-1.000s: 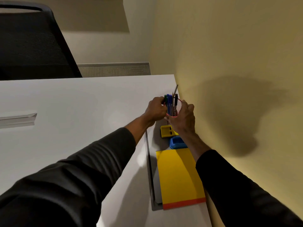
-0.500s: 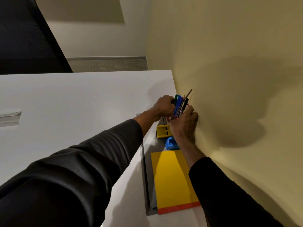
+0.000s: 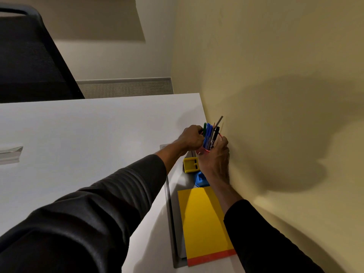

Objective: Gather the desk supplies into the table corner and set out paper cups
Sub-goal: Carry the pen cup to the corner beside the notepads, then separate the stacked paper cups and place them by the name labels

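A pink mesh pen holder (image 3: pixel 204 151) full of blue, green and black pens (image 3: pixel 209 134) stands at the table's right edge, close against the yellow wall. My left hand (image 3: pixel 190 137) grips its left side and my right hand (image 3: pixel 216 158) wraps its right side. Just in front of it sit a small yellow plastic item (image 3: pixel 190 164) and a blue one (image 3: pixel 201 180), partly hidden by my right wrist. A yellow notepad with an orange edge (image 3: pixel 204 223) lies nearer to me along the wall. No paper cups are in view.
The white table (image 3: pixel 88 138) spreads to the left, with a grey recessed channel (image 3: pixel 170 213) beside the notepad. A black mesh chair (image 3: pixel 29 56) stands beyond the far edge. A clear flat object (image 3: pixel 9 152) lies at the far left. The wall (image 3: pixel 275 95) borders the right.
Both hands have carried the pen holder to the right, from a short way out on the table to right against the wall. The grip on it has stayed the same.
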### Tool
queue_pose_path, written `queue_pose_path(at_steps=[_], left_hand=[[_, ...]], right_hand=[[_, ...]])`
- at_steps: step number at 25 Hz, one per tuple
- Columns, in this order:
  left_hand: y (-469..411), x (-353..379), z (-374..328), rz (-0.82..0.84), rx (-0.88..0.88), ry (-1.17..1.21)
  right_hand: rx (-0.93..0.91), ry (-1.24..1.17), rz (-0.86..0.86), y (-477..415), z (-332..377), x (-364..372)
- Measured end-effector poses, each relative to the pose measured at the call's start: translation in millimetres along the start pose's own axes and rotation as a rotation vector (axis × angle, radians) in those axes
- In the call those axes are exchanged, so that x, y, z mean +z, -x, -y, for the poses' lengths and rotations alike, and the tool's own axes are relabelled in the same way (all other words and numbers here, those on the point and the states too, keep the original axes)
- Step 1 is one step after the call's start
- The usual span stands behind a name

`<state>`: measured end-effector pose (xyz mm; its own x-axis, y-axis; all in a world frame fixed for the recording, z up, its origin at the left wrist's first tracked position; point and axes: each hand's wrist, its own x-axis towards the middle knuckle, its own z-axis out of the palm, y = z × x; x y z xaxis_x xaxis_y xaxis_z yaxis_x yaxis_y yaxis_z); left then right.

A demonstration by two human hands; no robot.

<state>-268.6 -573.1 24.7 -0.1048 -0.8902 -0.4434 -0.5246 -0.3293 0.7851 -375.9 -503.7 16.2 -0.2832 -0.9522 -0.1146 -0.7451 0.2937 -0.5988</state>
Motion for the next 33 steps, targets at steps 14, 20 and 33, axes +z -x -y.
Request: queue_pose_path(at_steps=[14, 20, 33], left_hand=[[139, 2, 48, -0.191, 0.069, -0.218], [254, 26, 83, -0.205, 0.237, -0.260], [376, 180, 101, 0.199, 0.310, -0.268]], right_hand=[[-0.072, 0.037, 0.033, 127, -14, -53], [-0.091, 0.117, 0.090, 224, -52, -117], [0.069, 0.310, -0.015, 402, -174, -163]])
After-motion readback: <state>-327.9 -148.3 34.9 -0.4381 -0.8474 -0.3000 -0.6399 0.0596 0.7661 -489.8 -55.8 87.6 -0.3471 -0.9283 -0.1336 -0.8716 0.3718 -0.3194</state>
